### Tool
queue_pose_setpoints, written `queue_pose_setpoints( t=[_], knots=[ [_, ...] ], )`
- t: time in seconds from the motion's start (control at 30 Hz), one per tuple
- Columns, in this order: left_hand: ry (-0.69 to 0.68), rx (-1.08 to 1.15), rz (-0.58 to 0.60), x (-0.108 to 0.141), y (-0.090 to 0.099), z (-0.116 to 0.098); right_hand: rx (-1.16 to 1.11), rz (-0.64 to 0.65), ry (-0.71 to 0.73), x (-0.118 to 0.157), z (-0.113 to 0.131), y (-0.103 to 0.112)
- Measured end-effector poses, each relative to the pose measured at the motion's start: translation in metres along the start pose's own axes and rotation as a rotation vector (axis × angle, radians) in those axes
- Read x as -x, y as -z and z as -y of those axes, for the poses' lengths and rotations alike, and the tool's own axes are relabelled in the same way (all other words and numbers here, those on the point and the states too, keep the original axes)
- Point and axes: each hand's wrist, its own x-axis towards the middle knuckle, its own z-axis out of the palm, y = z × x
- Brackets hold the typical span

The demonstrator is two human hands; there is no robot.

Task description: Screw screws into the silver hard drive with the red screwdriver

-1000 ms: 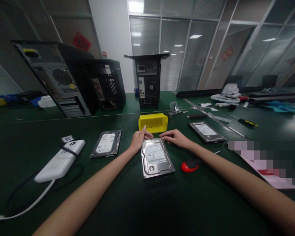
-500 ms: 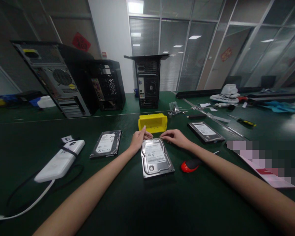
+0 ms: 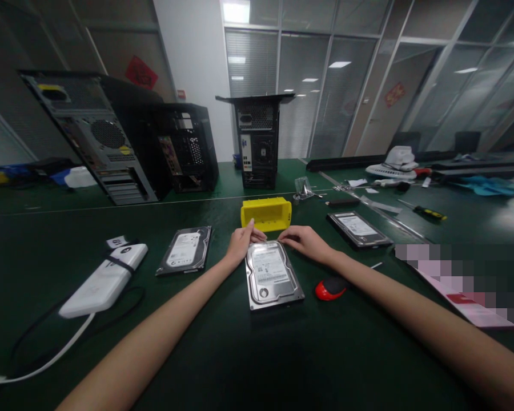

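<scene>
A silver hard drive [image 3: 269, 271] with a white label lies flat on the green table in front of me. My left hand [image 3: 241, 242] rests at its far left corner, thumb raised and fingers stretched along the far edge. At the far right corner, the thumb and fingertips of my right hand [image 3: 307, 242] come together in a pinch; whatever they hold is too small or hidden to name. Just behind both hands is a yellow plastic bin [image 3: 266, 216]. A red-and-black screwdriver [image 3: 332, 288] lies by my right forearm, which partly covers it.
Two more hard drives lie to the left [image 3: 185, 250] and right [image 3: 360, 229]. A white power bank [image 3: 107, 279] with a cable is at far left. Computer cases [image 3: 259, 142] stand behind. Another screwdriver [image 3: 428, 213] and a pink sheet [image 3: 462, 297] are on the right.
Almost everything is in the same place. The fingers of my right hand have shifted very slightly at the drive's corner.
</scene>
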Motion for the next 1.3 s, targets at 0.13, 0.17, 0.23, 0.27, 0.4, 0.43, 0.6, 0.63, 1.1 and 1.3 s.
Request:
queue_pose_setpoints(
  t=[0.13, 0.17, 0.23, 0.27, 0.4, 0.43, 0.6, 0.63, 1.1, 1.3],
  knots=[
    [0.000, 0.006, 0.008, -0.001, 0.000, 0.002, 0.103, -0.002, 0.037, 0.002, -0.001, 0.001],
    [0.001, 0.002, 0.010, -0.001, 0.000, 0.002, 0.128, -0.003, 0.042, 0.002, -0.001, 0.001],
    [0.001, -0.007, 0.011, -0.001, 0.000, 0.001, 0.176, -0.001, 0.054, 0.003, -0.002, 0.001],
    [0.000, -0.012, 0.010, -0.001, 0.000, 0.001, 0.198, 0.001, 0.060, 0.003, -0.003, 0.001],
    [-0.004, -0.006, 0.005, -0.001, 0.000, 0.000, 0.285, 0.016, 0.085, 0.004, -0.003, 0.002],
    [-0.004, 0.001, 0.006, -0.001, 0.000, 0.000, 0.308, 0.018, 0.089, 0.004, -0.002, 0.002],
    [-0.005, 0.022, 0.011, -0.002, 0.001, 0.002, 0.410, 0.028, 0.112, 0.004, 0.002, 0.003],
    [-0.006, 0.022, 0.011, -0.002, 0.001, 0.003, 0.423, 0.033, 0.120, 0.004, 0.003, 0.003],
    [-0.020, 0.014, 0.001, -0.002, 0.001, 0.005, 0.455, 0.016, 0.120, 0.007, 0.007, 0.003],
    [-0.010, 0.003, 0.000, -0.003, 0.000, 0.006, 0.429, 0.028, 0.095, 0.009, 0.007, 0.003]
  ],
)
